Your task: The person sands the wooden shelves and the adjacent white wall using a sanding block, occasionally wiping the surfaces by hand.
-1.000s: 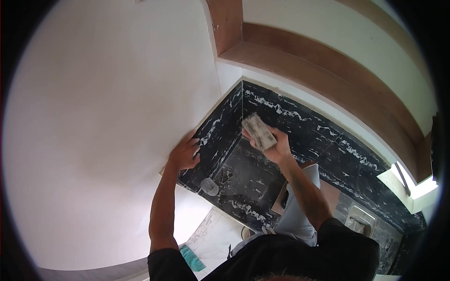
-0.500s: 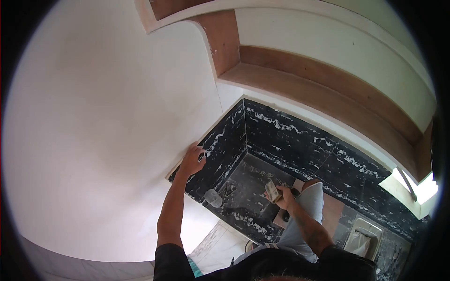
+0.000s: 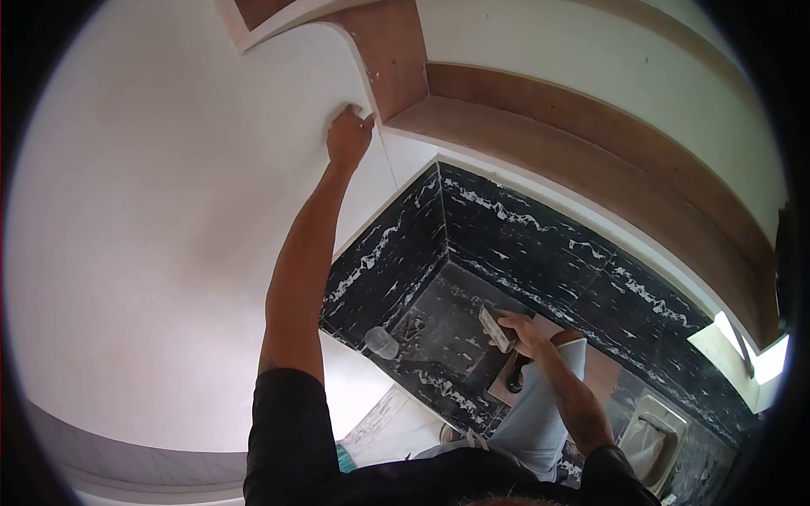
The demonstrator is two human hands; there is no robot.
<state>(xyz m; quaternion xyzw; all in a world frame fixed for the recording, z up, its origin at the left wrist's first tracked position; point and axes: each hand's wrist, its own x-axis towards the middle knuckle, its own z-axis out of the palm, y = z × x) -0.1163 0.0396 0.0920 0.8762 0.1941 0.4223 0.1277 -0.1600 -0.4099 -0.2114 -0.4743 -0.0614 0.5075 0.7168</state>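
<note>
My left hand [image 3: 349, 139] is raised against the white wall [image 3: 186, 169], just left of the brown shelf's edge. Its thumb stands apart from the bent fingers, and I see nothing held in it; some fingertips are hidden. Low on the right, my right hand [image 3: 525, 333] grips a pale, flat rectangular block [image 3: 495, 329] with a smeared face. It is over the black marbled counter, close to my bent knee. I cannot make out exactly what kind of tool the block is.
A brown recessed shelf [image 3: 540, 139] runs overhead. Black tiles [image 3: 540, 228] line the corner below it. On the dusty counter are a clear plastic container [image 3: 381, 342] and small debris [image 3: 412, 326]. A metal sink [image 3: 675, 422] with something pale inside lies right, near a bright window [image 3: 769, 361].
My left hand has moved up from the top edge of the black tiles to the wall beside the shelf. My right hand has shifted slightly and turned the block.
</note>
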